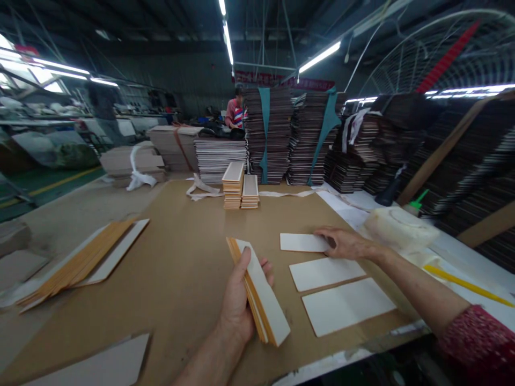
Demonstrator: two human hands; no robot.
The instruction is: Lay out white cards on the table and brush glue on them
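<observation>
My left hand (237,300) is closed round a small stack of white-faced cards with orange-brown edges (261,292), held on edge above the brown table (181,257). My right hand (344,242) lies flat, fingers stretched, on the farthest of three white cards (302,242) laid in a row. The middle card (325,273) and the nearest card (348,306) lie flat and apart, closer to me.
Two short stacks of cards (240,185) stand at the table's far middle. A fanned pile of boards (84,260) lies left. Tall dark stacks (269,134) wall the back and right. A person (235,113) works far off. A plastic-wrapped bundle (398,228) sits right.
</observation>
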